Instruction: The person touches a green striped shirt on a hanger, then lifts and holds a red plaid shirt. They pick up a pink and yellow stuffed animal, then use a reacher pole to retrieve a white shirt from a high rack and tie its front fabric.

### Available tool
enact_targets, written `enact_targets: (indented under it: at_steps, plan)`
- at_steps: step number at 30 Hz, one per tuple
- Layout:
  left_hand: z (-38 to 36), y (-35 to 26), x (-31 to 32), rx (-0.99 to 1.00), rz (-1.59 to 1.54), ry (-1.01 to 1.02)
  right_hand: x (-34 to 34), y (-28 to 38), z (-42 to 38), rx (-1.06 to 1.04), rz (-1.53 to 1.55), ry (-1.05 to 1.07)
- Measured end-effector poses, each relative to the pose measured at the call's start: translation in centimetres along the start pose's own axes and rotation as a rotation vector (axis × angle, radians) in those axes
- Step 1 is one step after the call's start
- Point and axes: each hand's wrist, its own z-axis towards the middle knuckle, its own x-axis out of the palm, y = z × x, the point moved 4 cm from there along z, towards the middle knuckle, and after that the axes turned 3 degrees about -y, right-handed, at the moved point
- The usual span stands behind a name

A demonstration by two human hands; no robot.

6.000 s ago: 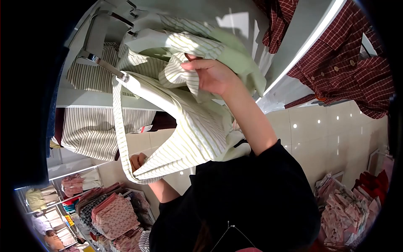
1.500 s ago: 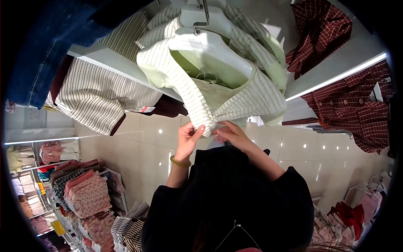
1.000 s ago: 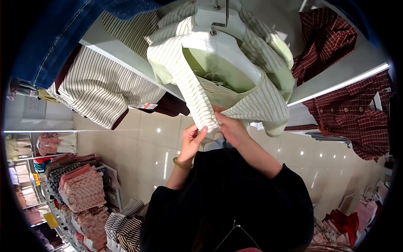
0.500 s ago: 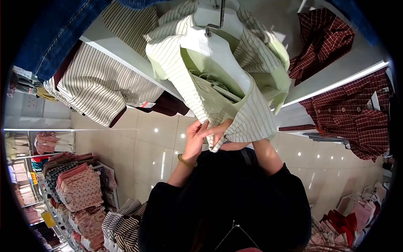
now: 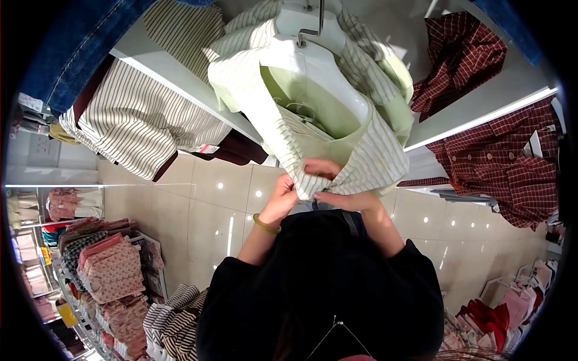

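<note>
A striped shirt [image 5: 376,159] in white and pale green hangs by a metal hook [image 5: 310,33] on a white hanger [image 5: 319,72]. Its neckline gapes, showing a pale green layer inside. My left hand [image 5: 282,197], with a yellowish bangle [image 5: 267,224] at the wrist, is closed on the gathered front edge of the shirt. My right hand [image 5: 352,201] grips the same edge from the other side, thumb outside and fingers partly within the opening. Cloth covers some fingertips of both hands.
Striped garments [image 5: 129,108] hang at the left and a dark red checked shirt [image 5: 500,162] at the right. A white shelf edge [image 5: 481,120] runs beside it. Stacked and hung clothes [image 5: 114,268] fill the lower left, below a tiled floor [image 5: 208,195].
My right hand has come out from behind the cloth, its thumb now on the outer edge. The neckline is spread wider, and the shirt front has shifted slightly right.
</note>
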Motion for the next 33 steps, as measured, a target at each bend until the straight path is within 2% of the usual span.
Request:
enact_targets:
  at_steps: [1, 2, 4, 5, 7, 8, 10, 11, 13, 15, 17, 19, 20, 22, 23, 25, 26, 29, 33]
  plan:
    - [0.0, -0.2, 0.0, 0.018, 0.015, -0.009, -0.2, -0.3, -0.4, -0.034, 0.057, -0.123]
    - [-0.1, -0.4, 0.0, 0.036, 0.031, -0.018, 0.0, -0.7, -1.1, -0.035, 0.058, -0.122]
    - [-0.1, -0.6, -0.2, 0.023, 0.064, -0.083, -1.5, -1.0, -3.5, -0.008, -0.424, -0.539]
    - [-0.1, -0.7, -0.4, 0.007, 0.095, -0.148, -1.8, 0.2, -4.4, -0.010, -0.424, -0.535]
    - [-0.2, -1.1, -0.7, -0.007, 0.106, -0.163, -1.3, 2.3, -5.5, 0.492, -0.585, -0.049]
    - [-0.4, -1.0, -0.8, -0.028, 0.118, -0.174, -1.1, 3.7, -5.3, 0.496, -0.583, -0.049]
    - [-0.4, -0.9, -0.5, -0.008, 0.120, -0.171, -0.3, 7.5, -3.8, 0.090, -0.543, -0.177]
    - [-0.3, -1.0, -0.3, 0.020, 0.125, -0.168, -0.1, 8.0, -2.7, 0.092, -0.546, -0.184]
    - [-0.4, -1.2, 0.3, 0.036, 0.126, -0.162, 0.0, 9.9, 0.4, -0.290, -0.772, -0.310]
    - [-0.5, -1.4, 0.8, 0.051, 0.129, -0.159, -0.5, 8.2, 3.7, -0.211, -0.965, -0.196]
    - [-0.6, -1.5, 0.9, 0.037, 0.146, -0.173, -1.7, 4.0, 6.4, 0.400, -1.227, 0.222]
    - [-0.7, -2.1, 1.5, 0.069, 0.210, -0.189, -2.9, -0.6, 6.9, 0.495, -1.319, 0.419]
    - [-0.8, -2.5, 1.8, 0.106, 0.271, -0.210, -3.1, -1.9, 7.2, 0.493, -1.318, 0.416]
    - [-0.7, -3.2, 2.7, 0.135, 0.360, -0.228, -3.3, -4.9, 6.6, 0.675, -1.332, 0.708]
    - [-0.8, -3.3, 2.9, 0.162, 0.445, -0.248, -4.0, -6.0, 6.5, 0.675, -1.330, 0.712]
    - [-0.9, -3.1, 2.9, 0.112, 0.491, -0.240, -5.3, -8.4, 4.4, 1.199, -0.942, 0.932]
    - [-0.8, -3.0, 3.2, 0.123, 0.453, -0.246, -5.6, -9.1, 3.7, 1.341, -0.810, 0.974]
    - [-0.7, -3.2, 3.7, 0.131, 0.392, -0.230, -5.8, -10.3, 2.5, 1.468, -0.539, 0.889]
    - [-0.8, -2.5, 3.3, 0.086, 0.415, -0.240, -3.9, -11.1, 1.9, 1.415, -0.008, 0.526]
